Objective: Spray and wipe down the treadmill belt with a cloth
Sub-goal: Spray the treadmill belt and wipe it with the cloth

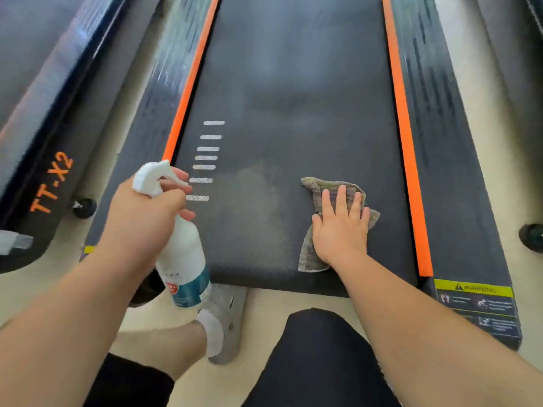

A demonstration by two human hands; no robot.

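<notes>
The dark treadmill belt runs away from me between two orange side strips, with a pale misted patch near its rear end. My left hand grips a white spray bottle with a teal label, fingers curled at the trigger, nozzle aimed over the belt's left side. My right hand lies flat with straight fingers on a grey-green cloth, pressing it onto the belt near the rear right.
A second treadmill marked TT-X2 stands close on the left. Dark side rails flank the belt, with a yellow warning label at the right rear. My foot in a grey shoe and a knee rest on the pale floor behind the belt.
</notes>
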